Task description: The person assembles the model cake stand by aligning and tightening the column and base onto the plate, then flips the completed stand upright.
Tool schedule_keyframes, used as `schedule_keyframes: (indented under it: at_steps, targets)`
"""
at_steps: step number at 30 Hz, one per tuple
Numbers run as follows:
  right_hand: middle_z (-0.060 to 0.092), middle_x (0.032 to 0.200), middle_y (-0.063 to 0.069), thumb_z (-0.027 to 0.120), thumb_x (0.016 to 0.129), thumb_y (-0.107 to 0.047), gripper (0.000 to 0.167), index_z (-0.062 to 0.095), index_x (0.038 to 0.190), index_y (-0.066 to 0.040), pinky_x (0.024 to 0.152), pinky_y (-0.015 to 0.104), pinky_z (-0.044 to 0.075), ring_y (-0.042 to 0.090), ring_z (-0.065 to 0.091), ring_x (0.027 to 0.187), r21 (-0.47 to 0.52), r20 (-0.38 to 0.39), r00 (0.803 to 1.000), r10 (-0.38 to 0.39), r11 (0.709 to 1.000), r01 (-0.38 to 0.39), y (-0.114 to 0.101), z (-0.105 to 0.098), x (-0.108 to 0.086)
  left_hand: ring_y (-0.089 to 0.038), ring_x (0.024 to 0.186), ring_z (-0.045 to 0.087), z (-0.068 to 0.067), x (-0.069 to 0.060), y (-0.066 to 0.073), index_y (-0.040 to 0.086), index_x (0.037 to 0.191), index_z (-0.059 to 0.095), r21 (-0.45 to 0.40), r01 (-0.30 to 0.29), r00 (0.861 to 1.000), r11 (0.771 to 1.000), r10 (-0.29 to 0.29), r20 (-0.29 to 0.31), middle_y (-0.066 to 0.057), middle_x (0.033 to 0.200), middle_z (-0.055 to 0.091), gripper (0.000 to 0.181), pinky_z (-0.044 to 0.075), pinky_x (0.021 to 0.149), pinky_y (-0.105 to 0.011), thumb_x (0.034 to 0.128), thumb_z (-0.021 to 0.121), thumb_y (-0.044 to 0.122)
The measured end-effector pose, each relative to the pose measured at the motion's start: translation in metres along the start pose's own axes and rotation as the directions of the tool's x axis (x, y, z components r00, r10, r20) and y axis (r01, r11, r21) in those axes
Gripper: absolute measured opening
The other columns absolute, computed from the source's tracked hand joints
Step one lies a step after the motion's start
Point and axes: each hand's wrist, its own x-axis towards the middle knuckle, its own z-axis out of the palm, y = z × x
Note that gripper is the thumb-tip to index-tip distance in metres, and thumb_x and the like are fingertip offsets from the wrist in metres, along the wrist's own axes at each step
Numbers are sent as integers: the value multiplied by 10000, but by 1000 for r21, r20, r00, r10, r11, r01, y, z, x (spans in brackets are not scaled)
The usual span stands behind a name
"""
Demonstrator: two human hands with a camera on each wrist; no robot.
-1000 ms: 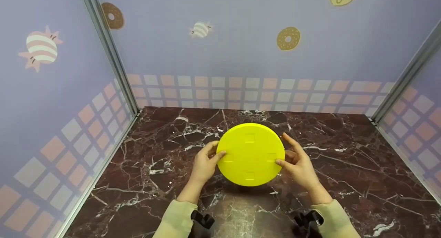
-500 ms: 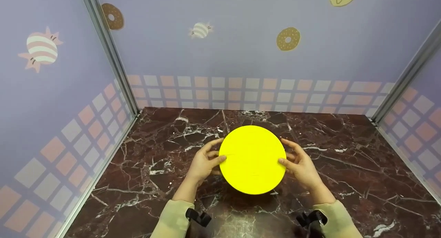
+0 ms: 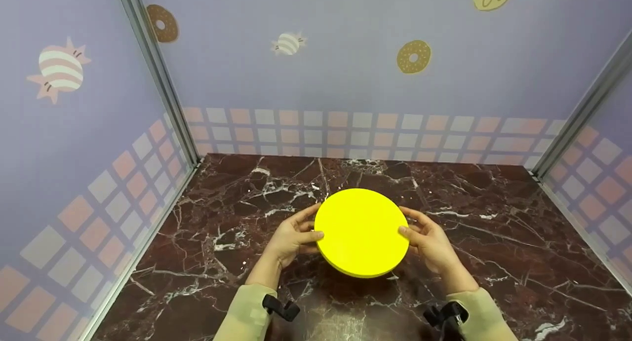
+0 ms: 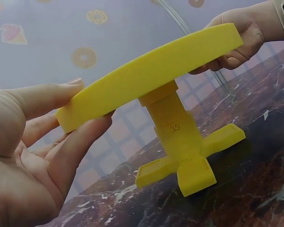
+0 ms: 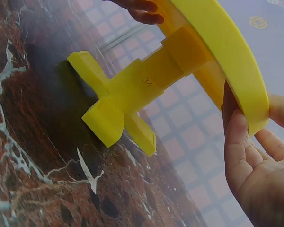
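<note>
A yellow round-topped pedestal stand is between both hands, its flat disc facing up toward the head camera. In the left wrist view its stepped column bears the number 35 and ends in splayed feet; whether these touch the tabletop I cannot tell. My left hand pinches the disc's left rim, thumb over the top and fingers beneath. On the opposite rim my right hand grips the same way. From the right wrist view, the column under the disc shows the number 34.
A dark red marble-patterned tabletop lies under the stand. Purple walls with sweets and checks printed on them enclose it at the back and both sides, with metal posts at the corners. Black straps circle the sleeves.
The disc has tilted back toward level and sits a little lower in view. Square outlines seen on its face one second ago no longer show. Both hands have kept their hold.
</note>
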Motion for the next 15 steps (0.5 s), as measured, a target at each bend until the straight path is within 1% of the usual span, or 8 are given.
schedule_keyframes:
  at_steps: [4, 9, 15]
  targets:
    - [752, 1061, 7, 622, 1025, -81, 647, 303, 1574, 43, 783, 324, 663, 147, 775, 904, 17, -10, 1000, 18, 1000, -18, 2, 0, 1, -187, 896, 767, -1, 1, -3, 118, 1570, 443, -19, 18, 999, 1000, -19, -27, -42, 1136, 746, 743, 667, 711, -363, 904, 740, -23]
    - [747, 1066, -1, 607, 1031, -78, 644, 296, 1583, 38, 775, 313, 663, 142, 776, 900, 30, -21, 999, 32, 999, -31, 4, 0, 2, -189, 914, 766, -1, 3, -5, 119, 1565, 452, -26, 26, 998, 999, -27, -51, -68, 1174, 736, 724, 667, 709, -340, 910, 738, -2]
    - [749, 1068, -17, 596, 1035, -77, 638, 295, 1584, 44, 780, 302, 660, 135, 774, 914, 35, -27, 999, 35, 999, -34, 6, 0, 4, -188, 937, 764, -2, 5, -8, 115, 1578, 427, -54, 34, 998, 998, -37, -55, -70, 1193, 731, 706, 666, 724, -334, 940, 707, 1]
